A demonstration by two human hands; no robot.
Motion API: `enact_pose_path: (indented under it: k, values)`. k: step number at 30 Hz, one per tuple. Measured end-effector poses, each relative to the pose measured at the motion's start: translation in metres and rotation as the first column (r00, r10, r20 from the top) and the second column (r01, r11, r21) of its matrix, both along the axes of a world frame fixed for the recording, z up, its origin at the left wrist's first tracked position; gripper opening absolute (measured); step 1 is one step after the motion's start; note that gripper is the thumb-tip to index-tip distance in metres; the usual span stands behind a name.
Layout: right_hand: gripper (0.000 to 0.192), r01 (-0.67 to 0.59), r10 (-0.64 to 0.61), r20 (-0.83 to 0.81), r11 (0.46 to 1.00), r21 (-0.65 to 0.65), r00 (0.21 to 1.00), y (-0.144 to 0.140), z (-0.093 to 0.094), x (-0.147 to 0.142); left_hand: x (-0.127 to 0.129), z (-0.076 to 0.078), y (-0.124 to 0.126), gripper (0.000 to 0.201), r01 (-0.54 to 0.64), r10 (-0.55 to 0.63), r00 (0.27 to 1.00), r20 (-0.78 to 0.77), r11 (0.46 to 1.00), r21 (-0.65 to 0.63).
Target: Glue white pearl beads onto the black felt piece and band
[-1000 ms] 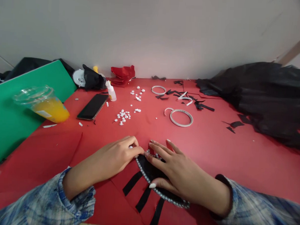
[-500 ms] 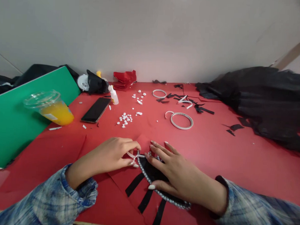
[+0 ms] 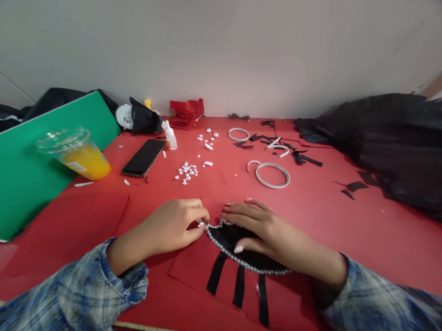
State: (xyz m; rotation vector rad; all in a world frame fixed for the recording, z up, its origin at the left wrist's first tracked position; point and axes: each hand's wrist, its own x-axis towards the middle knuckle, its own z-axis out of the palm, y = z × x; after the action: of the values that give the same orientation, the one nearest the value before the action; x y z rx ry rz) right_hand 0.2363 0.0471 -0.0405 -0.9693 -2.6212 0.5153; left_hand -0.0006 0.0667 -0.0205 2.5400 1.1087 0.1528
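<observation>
Swung round since half a second ago: black bead-edged piece (image 3: 245, 244) on red sheet (image 3: 314, 213). Left hand (image 3: 174, 227) pinching bead string; right hand (image 3: 265, 231) flat, pressing. Light, floppy; best held by edges.

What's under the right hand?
The right hand lies flat on a black cutout edged with a pearl bead string, on red paper. Three black strips stick out below. The cutout's middle is covered.
</observation>
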Motion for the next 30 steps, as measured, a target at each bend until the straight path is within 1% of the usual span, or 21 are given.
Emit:
enact_pose_path:
  k: [3,5,7,9,11,15,17,20,24,28,30]
  values:
    - [0.021,0.137,-0.153,-0.147,0.984,-0.109,0.977,-0.002,0.005,-0.009,0.000,-0.001,-0.001,0.016,0.033,-0.031,0.998,-0.054,0.998,0.049]
    - [0.013,0.189,-0.225,-0.199,0.965,-0.183,0.954,-0.001,0.008,-0.017,0.001,-0.002,-0.002,0.015,0.053,-0.047,0.995,-0.085,0.995,0.081]
    - [0.010,0.224,-0.283,-0.207,0.937,-0.267,0.936,0.001,0.010,-0.026,0.001,-0.003,-0.003,0.015,0.074,-0.062,0.992,-0.106,0.991,0.112]
    - [0.008,0.248,-0.333,-0.189,0.897,-0.367,0.924,0.004,0.009,-0.034,0.002,-0.004,-0.003,0.015,0.076,-0.063,0.992,-0.107,0.990,0.123]
    - [0.006,0.249,-0.363,-0.182,0.854,-0.456,0.914,0.008,0.006,-0.041,0.002,-0.004,-0.002,0.014,0.050,-0.042,0.996,-0.078,0.994,0.101]
    - [0.007,0.256,-0.440,-0.193,0.768,-0.587,0.877,0.016,-0.002,-0.050,0.000,-0.003,0.000,0.017,-0.024,0.024,1.000,-0.008,0.999,0.023]
    - [0.008,0.272,-0.476,-0.175,0.725,-0.633,0.862,0.019,-0.003,-0.051,-0.001,-0.003,0.002,0.018,-0.025,0.025,1.000,0.012,1.000,0.010]
    - [0.007,0.293,-0.501,-0.138,0.685,-0.667,0.855,0.021,-0.001,-0.053,-0.002,-0.003,0.003,0.021,0.019,-0.020,0.999,0.049,1.000,0.015]
    - [0.006,0.349,-0.527,-0.084,0.666,-0.659,0.846,0.023,0.004,-0.057,-0.003,-0.003,0.004,0.021,0.059,-0.060,0.995,0.077,0.998,0.008]
    - [0.006,0.481,-0.551,0.082,0.635,-0.605,0.830,0.027,0.013,-0.066,-0.003,-0.004,0.005,0.020,0.111,-0.114,0.988,0.107,0.993,0.040]
    - [0.006,0.531,-0.544,0.162,0.638,-0.558,0.824,0.030,0.017,-0.071,-0.003,-0.005,0.006,0.019,0.118,-0.124,0.986,0.111,0.991,0.064]
